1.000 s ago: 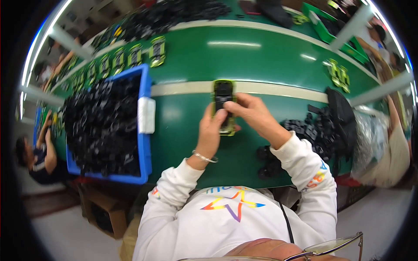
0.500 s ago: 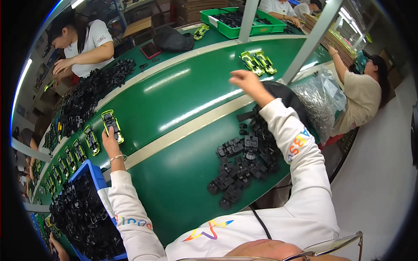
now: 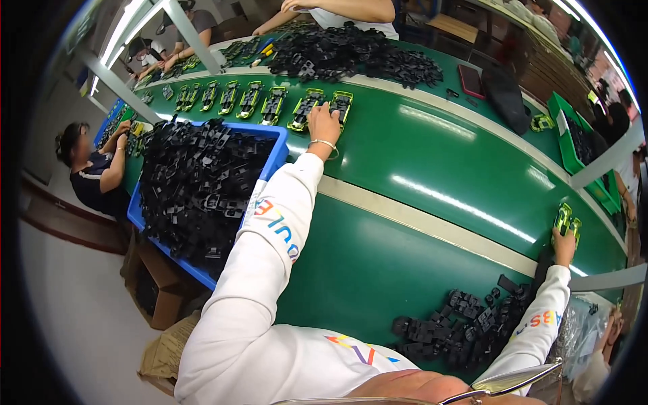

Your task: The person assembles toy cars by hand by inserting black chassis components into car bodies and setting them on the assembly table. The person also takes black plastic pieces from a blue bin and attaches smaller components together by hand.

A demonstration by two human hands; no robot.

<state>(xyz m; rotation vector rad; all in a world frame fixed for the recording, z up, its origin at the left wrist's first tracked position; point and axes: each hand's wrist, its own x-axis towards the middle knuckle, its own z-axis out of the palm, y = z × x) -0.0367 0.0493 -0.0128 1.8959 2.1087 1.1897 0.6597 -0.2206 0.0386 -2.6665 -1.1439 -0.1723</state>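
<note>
My left hand (image 3: 324, 129) reaches to the near end of a row on the green belt. Its fingers are closed at the edge of a yellow-green toy car body with black parts (image 3: 342, 102). Close beside that hand lies another toy car body (image 3: 305, 113). Far to the right, my right hand (image 3: 564, 247) has its fingers bent around the near end of a yellow-green toy car body (image 3: 562, 214). A second body (image 3: 575, 228) lies right against it. My fingers partly cover both bodies there.
A blue bin (image 3: 278, 152) heaped with black parts stands at left. Loose black parts (image 3: 466, 324) lie on the near bench. Across the belt are a black pile (image 3: 351, 50), a phone (image 3: 470, 81), a black bag (image 3: 505, 101) and a green tray (image 3: 574, 145). A grey post (image 3: 611, 158) rises at right. Co-workers sit around.
The view has swung left. My right hand, earlier in the air short of the two car bodies at right, has reached them. My left hand stays at the row's end with a car body.
</note>
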